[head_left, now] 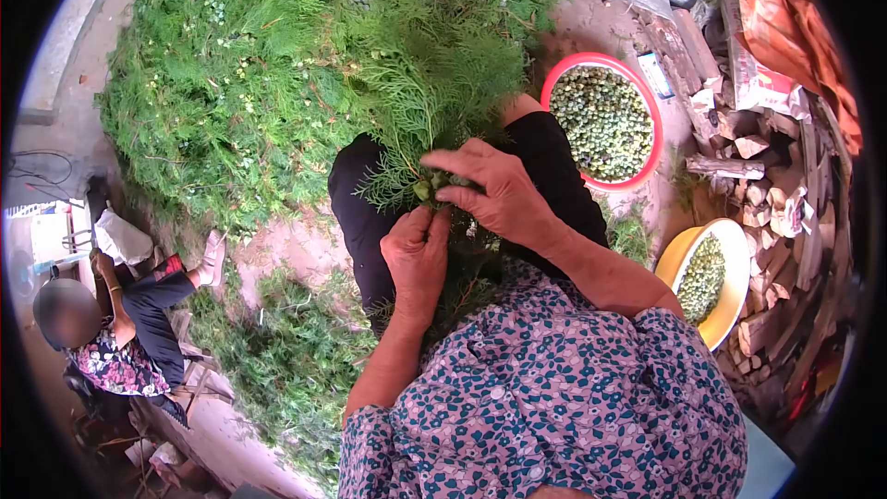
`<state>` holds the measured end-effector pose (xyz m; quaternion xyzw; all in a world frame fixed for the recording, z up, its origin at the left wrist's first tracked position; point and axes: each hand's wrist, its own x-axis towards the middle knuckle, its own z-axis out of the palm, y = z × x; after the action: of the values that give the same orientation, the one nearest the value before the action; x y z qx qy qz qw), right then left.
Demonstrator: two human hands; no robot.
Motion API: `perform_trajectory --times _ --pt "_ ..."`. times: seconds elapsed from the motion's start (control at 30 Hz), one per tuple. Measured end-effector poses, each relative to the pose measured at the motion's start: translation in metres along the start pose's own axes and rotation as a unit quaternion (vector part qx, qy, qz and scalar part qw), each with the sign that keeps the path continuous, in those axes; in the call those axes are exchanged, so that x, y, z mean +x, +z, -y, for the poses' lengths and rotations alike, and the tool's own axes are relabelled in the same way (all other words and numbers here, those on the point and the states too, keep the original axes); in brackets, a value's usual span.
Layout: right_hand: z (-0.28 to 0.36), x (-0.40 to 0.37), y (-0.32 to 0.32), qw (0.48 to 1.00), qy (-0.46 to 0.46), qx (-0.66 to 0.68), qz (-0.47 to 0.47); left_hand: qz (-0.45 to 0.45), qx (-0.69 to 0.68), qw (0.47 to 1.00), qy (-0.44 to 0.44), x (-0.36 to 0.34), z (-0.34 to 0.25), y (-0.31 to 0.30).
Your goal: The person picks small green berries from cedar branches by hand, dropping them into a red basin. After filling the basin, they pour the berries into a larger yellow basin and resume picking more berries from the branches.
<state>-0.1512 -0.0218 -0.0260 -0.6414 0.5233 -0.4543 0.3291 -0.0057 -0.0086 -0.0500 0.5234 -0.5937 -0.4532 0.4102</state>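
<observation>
My left hand (416, 254) is closed, thumb and forefinger pinched at the lower end of a leafy evergreen sprig (416, 111). The sprig's feathery fronds spread upward over my knees. A small green cone (423, 190) shows just above my left fingertips. My right hand (490, 189) is curled at the sprig's base from the right, its forefinger slightly blurred. Between its thumb and forefinger a few grey-green cones (455, 181) are partly visible; the rest of its grip is hidden.
A large heap of cut evergreen branches (231, 111) lies ahead. At right stand a red-rimmed basin (657, 129) and a yellow basin (739, 263), both holding green cones, beside stacked firewood (758, 212). Another person (139, 323) sits at left near more branches (305, 379).
</observation>
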Motion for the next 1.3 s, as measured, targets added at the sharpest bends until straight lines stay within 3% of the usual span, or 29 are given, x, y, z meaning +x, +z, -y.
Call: perform_trajectory --times 0.03,0.2,0.23,0.27,0.3,0.37,0.5,0.53,0.57,0.6,0.67,0.77,0.9,0.93,0.97,1.0,1.03,1.07,1.2,1.3 --pt "-0.001 -0.001 0.002 0.999 -0.010 -0.049 0.018 0.007 -0.007 1.000 -0.008 0.000 -0.001 -0.001" --pt "-0.005 0.001 0.000 1.000 0.006 -0.009 -0.012 0.046 -0.097 0.990 -0.089 0.003 -0.011 -0.007" --pt "-0.002 0.003 -0.008 0.969 0.165 0.182 0.018 0.040 -0.119 0.987 -0.096 0.004 -0.011 -0.007" --pt "0.001 0.003 -0.012 0.876 0.315 0.361 0.048 0.035 -0.141 0.984 -0.104 0.004 -0.010 -0.007" --pt "0.001 0.004 -0.011 0.876 0.315 0.361 0.049 0.034 -0.141 0.984 -0.104 0.003 -0.009 -0.007" --pt "0.002 0.004 -0.009 0.848 0.297 0.439 0.015 0.042 -0.087 0.994 -0.054 0.003 -0.006 -0.005" --pt "0.004 0.002 -0.008 0.873 0.285 0.395 0.025 0.030 -0.046 0.998 -0.035 0.001 0.010 0.000" --pt "0.005 0.003 -0.006 0.947 0.195 0.254 0.016 0.023 0.027 0.999 -0.006 0.001 0.011 0.001" --pt "0.006 0.004 -0.004 0.989 0.099 0.105 0.006 0.017 0.100 0.995 0.023 0.001 0.012 0.001" --pt "0.005 0.004 -0.002 0.990 0.099 0.105 0.006 0.017 0.100 0.995 0.023 0.001 0.011 0.002" --pt "-0.002 0.002 0.004 1.000 0.000 0.026 0.004 0.010 0.167 0.982 0.085 0.001 0.008 0.003" --pt "-0.007 0.003 0.005 0.997 -0.027 -0.041 0.052 0.033 0.252 0.961 0.104 0.002 0.002 0.000" --pt "-0.006 0.005 0.003 0.999 -0.032 -0.033 0.022 0.023 0.246 0.964 0.102 0.001 0.008 0.001" --pt "0.002 0.008 -0.004 0.986 0.129 0.094 0.048 0.027 0.182 0.980 0.069 0.001 0.007 0.001" --pt "0.006 0.009 -0.009 0.931 0.284 0.218 0.071 0.031 0.118 0.992 0.036 0.002 0.005 0.000" --pt "0.000 0.007 -0.006 0.890 0.291 0.347 0.050 0.033 0.116 0.992 0.039 0.003 0.003 0.001" --pt "-0.004 0.006 -0.007 0.892 0.289 0.345 0.045 0.033 0.058 0.998 0.014 0.003 0.001 0.001" --pt "-0.005 0.007 -0.008 0.860 0.326 0.392 0.036 0.033 0.001 0.999 -0.012 0.003 -0.001 0.001" --pt "-0.008 0.006 -0.015 0.760 0.387 0.522 0.001 0.056 -0.024 0.997 -0.045 0.004 -0.007 -0.002" --pt "-0.016 0.004 -0.012 0.753 0.356 0.553 0.000 0.056 -0.009 0.997 -0.054 0.006 -0.015 -0.002"
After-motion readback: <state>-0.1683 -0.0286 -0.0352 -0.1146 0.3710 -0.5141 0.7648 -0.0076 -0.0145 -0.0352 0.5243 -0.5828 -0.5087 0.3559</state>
